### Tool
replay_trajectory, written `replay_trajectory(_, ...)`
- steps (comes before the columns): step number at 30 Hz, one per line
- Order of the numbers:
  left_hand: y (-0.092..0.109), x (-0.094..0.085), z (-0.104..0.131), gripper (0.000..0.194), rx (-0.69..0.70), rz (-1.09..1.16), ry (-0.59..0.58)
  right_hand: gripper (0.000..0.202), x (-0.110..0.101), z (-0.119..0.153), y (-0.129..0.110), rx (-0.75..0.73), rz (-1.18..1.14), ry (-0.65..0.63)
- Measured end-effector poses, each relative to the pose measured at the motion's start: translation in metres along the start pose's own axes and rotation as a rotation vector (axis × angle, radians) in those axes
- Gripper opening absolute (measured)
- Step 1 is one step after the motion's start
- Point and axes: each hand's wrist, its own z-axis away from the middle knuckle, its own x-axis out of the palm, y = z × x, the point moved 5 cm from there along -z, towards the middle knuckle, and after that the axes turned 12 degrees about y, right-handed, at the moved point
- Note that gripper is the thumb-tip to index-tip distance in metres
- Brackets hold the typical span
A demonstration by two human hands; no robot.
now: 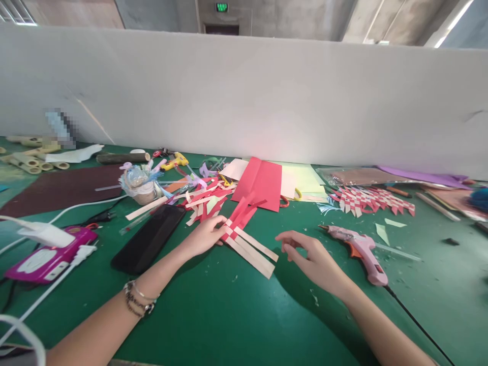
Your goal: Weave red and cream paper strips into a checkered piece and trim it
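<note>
My left hand (209,235) pinches the left edge of a small weave of red and cream paper strips (249,246), just above the green table. Its checkered part lies by my fingertips; red strips stick out to the upper right and cream ones to the lower right. To the right of the cream ends hovers my right hand (305,252), fingers curled and apart, with nothing visible in it. Beyond the weave lie folded red paper (262,179) and a heap of loose red and cream strips (209,199). A pink glue gun (360,249) rests right of my right hand.
A black phone (150,238) and a magenta power strip (53,256) with white cables lie at left. Behind them stands a pot wrapped in pale ribbons (141,185). Finished-looking red-and-cream woven pieces (371,199) lie back right. A white partition (244,96) borders the table (213,325).
</note>
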Motion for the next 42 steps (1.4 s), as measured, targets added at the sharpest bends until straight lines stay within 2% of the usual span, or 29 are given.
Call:
replay_trajectory(5,0.000,0.008,-0.004,0.034,-0.051,-0.026,-0.043,0.024,-0.001,-0.001,0.002,0.023,-0.025,0.016)
replay_trajectory(12,0.001,0.022,-0.016,0.029,0.038,-0.096,-0.055,0.024,-0.002,0.000,0.002,0.013,-0.018,0.021)
replay_trajectory(17,0.013,0.029,-0.008,0.032,0.108,-0.050,-0.112,0.026,-0.006,-0.001,0.002,0.008,-0.032,0.036)
replay_trajectory(19,0.016,0.030,-0.003,0.029,0.088,-0.003,-0.137,0.026,-0.009,-0.002,0.001,0.008,-0.042,0.067)
replay_trajectory(23,0.018,0.030,0.005,0.029,0.018,0.125,-0.183,0.025,-0.020,-0.002,0.001,0.030,-0.064,0.214)
replay_trajectory(25,0.024,0.024,0.008,0.028,0.101,0.068,-0.110,0.023,-0.026,-0.002,0.002,0.040,-0.079,0.281)
replay_trajectory(28,0.041,0.010,0.014,0.026,0.280,-0.132,0.076,0.021,-0.033,-0.003,0.005,0.043,-0.101,0.345)
replay_trajectory(32,0.067,-0.006,0.023,0.024,0.357,-0.222,0.166,0.020,-0.037,-0.004,0.007,0.045,-0.138,0.387)
replay_trajectory(35,0.087,-0.023,0.028,0.025,0.397,-0.167,0.239,0.019,-0.040,-0.004,0.008,0.049,-0.164,0.410)
replay_trajectory(39,0.112,-0.042,0.035,0.023,0.459,0.037,0.211,0.020,-0.041,-0.005,0.011,0.069,-0.173,0.417)
replay_trajectory(42,0.125,-0.062,0.040,0.021,0.501,0.091,0.302,0.020,-0.041,-0.005,0.011,0.000,-0.147,0.423)
